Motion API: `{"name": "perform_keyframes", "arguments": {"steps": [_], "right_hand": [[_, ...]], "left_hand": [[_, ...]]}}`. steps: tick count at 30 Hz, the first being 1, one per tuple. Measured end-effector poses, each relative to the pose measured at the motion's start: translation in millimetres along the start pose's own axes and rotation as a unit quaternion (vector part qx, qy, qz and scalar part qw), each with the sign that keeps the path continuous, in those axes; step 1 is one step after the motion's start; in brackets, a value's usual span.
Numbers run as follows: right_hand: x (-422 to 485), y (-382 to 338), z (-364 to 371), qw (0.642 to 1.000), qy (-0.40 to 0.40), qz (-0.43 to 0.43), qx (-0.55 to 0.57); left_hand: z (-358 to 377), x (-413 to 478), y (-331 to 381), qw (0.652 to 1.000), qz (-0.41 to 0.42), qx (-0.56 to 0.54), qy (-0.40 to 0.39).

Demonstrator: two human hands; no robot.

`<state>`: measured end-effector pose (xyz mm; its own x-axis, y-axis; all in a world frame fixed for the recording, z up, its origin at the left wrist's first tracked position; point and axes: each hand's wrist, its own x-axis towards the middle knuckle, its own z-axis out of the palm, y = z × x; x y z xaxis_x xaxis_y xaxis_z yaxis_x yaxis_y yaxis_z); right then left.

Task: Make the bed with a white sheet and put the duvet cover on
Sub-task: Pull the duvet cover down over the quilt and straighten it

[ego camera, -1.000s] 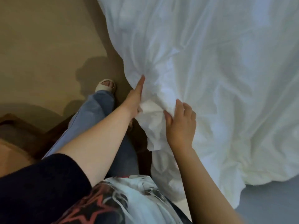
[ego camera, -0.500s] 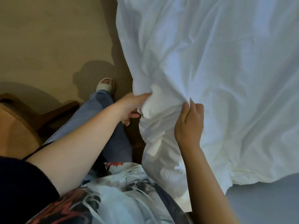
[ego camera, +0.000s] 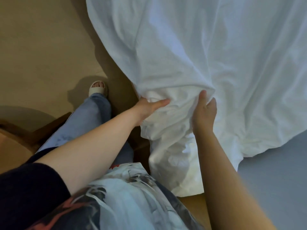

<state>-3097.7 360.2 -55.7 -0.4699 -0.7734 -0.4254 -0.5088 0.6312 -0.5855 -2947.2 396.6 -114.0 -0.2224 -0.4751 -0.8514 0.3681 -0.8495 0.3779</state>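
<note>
At the far left, low in the view, stands a piece of brown wooden furniture (ego camera: 11,140) with a curved edge, on a tan floor (ego camera: 41,47). Next to it is the person's own leg in light blue jeans (ego camera: 86,120), and the foot wears a white open slipper (ego camera: 98,88) set flat on the floor. A dark sleeve (ego camera: 28,188) covers the upper left arm, and below it a printed shirt (ego camera: 129,200) fills the bottom middle.

The left hand (ego camera: 149,107) reaches to the hanging edge of the white cloth (ego camera: 207,52). Its grip is closed on a bunched fold: the thumb lies stretched across the front of the fold, and the fingers go behind it, out of sight.

The white cloth is large and wrinkled. It covers the bed from the top middle to the right edge, and its left side hangs down toward the floor. I cannot tell whether it is the sheet or the duvet cover. A thick bundle of it hangs between the two hands, down to a strip of wooden floor.

The right hand (ego camera: 205,113) is just beside the bundle on its right. Its grip is also closed: thumb and curled fingers pinch a raised ridge of the cloth.

At the lower right, a plain blue-grey surface (ego camera: 274,183) shows under the cloth's edge.
</note>
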Motion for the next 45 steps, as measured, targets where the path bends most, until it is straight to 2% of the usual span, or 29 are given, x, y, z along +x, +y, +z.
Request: {"name": "perform_keyframes", "arguments": {"steps": [2,4,5,7,10,11,13,15,17,19,22,24,26,29,31,33,35,39,42,43,45], "right_hand": [[-22.2,9.5,1.8,0.996,-0.071,-0.014,0.054],[-40.6,27.1,1.4,0.992,-0.102,-0.067,0.008],[-49.4,34.8,0.5,0.993,-0.091,-0.065,-0.031],[-61.8,41.3,-0.9,0.998,-0.025,-0.038,-0.042],[-53.9,35.8,-13.9,0.993,0.096,-0.063,0.016],[-44.0,33.6,-23.1,0.988,0.137,-0.042,0.051],[-21.9,39.5,-39.9,0.977,0.185,0.033,0.097],[-14.8,55.2,-46.2,0.985,0.156,0.072,0.031],[-17.4,69.7,-41.6,0.992,0.098,0.069,-0.044],[-19.8,76.5,-36.2,0.995,0.068,0.065,-0.04],[-23.3,85.3,-36.7,0.993,0.004,0.102,0.064],[-36.6,93.8,-41.0,0.997,-0.032,0.052,0.054],[-55.1,107.2,-43.5,0.998,-0.053,-0.027,-0.029],[-76.7,116.8,-39.4,0.997,-0.017,-0.022,-0.074],[-73.0,114.9,-40.0,0.998,0.041,0.03,-0.021],[-55.8,112.5,-49.4,0.979,0.135,0.126,0.092],[-41.6,121.7,-60.4,0.962,0.179,0.176,0.109],[-43.7,138.9,-62.4,0.977,0.115,0.175,-0.048],[-37.9,124.4,-49.9,0.979,0.067,0.141,-0.129],[-35.6,117.9,-46.3,0.984,0.061,0.111,-0.122],[-37.4,106.3,-41.2,0.995,0.063,0.069,-0.042]], "left_hand": [[11.2,-1.1,2.2,0.999,-0.023,0.001,0.038],[22.7,-3.0,4.2,0.995,-0.045,-0.04,0.08],[26.7,-5.6,5.2,0.992,-0.055,-0.071,0.085],[27.3,-10.5,6.2,0.988,-0.065,-0.101,0.094],[10.9,-14.1,0.2,0.986,-0.06,-0.063,0.142],[6.0,-14.6,-3.3,0.987,-0.051,-0.05,0.146],[4.4,-18.9,-11.8,0.994,-0.026,-0.03,0.098],[14.5,-24.4,-25.3,0.999,-0.028,-0.011,0.016],[33.1,-28.1,-42.8,0.998,-0.041,0.026,-0.036],[52.1,-26.2,-59.7,0.997,-0.04,0.062,0.003],[65.6,-23.4,-66.1,0.992,-0.063,0.045,0.1],[69.8,-27.7,-65.0,0.987,-0.112,-0.016,0.115],[73.3,-37.4,-62.5,0.977,-0.156,-0.062,0.133],[74.7,-50.1,-64.9,0.974,-0.144,-0.097,0.146],[73.4,-58.1,-68.2,0.981,-0.109,-0.088,0.134],[70.9,-66.6,-71.9,0.989,-0.085,-0.05,0.112],[67.3,-74.2,-78.0,0.99,-0.08,-0.026,0.113],[64.0,-84.2,-86.6,0.989,-0.107,-0.062,0.086],[54.5,-80.3,-84.4,0.99,-0.08,-0.033,0.112],[49.6,-76.5,-82.5,0.989,-0.068,-0.015,0.13],[41.3,-69.2,-76.6,0.986,-0.056,0.003,0.156]]}}
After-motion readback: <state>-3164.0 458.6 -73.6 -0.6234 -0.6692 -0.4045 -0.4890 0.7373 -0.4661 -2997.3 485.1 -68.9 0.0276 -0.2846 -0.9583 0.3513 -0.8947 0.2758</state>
